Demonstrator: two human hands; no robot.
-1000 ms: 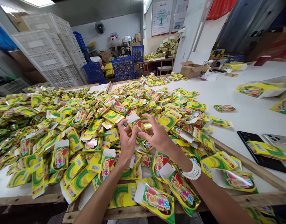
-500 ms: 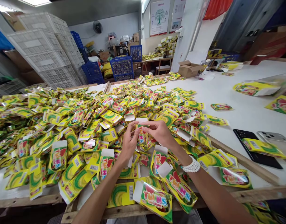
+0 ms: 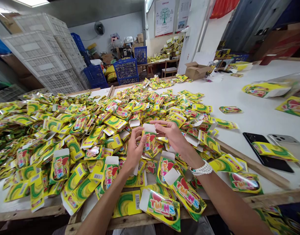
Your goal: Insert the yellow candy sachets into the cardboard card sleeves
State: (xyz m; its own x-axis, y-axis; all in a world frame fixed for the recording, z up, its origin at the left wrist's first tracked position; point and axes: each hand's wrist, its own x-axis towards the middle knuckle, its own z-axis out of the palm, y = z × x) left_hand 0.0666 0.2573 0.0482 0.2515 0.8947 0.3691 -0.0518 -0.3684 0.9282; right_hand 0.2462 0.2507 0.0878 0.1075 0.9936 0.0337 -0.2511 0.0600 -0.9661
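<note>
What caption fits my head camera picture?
Left hand holds a Twins packet beside the open right hand, above piled packets.

My right hand (image 3: 175, 138) could pass rightward from the heap of yellow-green foil packets (image 3: 66, 130) over the white tabletop (image 3: 260, 114), but a raised wooden rail (image 3: 255, 168) and a black phone (image 3: 267, 151) stand in the way.

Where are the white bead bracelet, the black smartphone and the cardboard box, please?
White bead bracelet (image 3: 202, 169), head view, on the beads.
Black smartphone (image 3: 278, 166), head view, on its bare lower part.
Cardboard box (image 3: 196, 72), head view, on its side.
</note>
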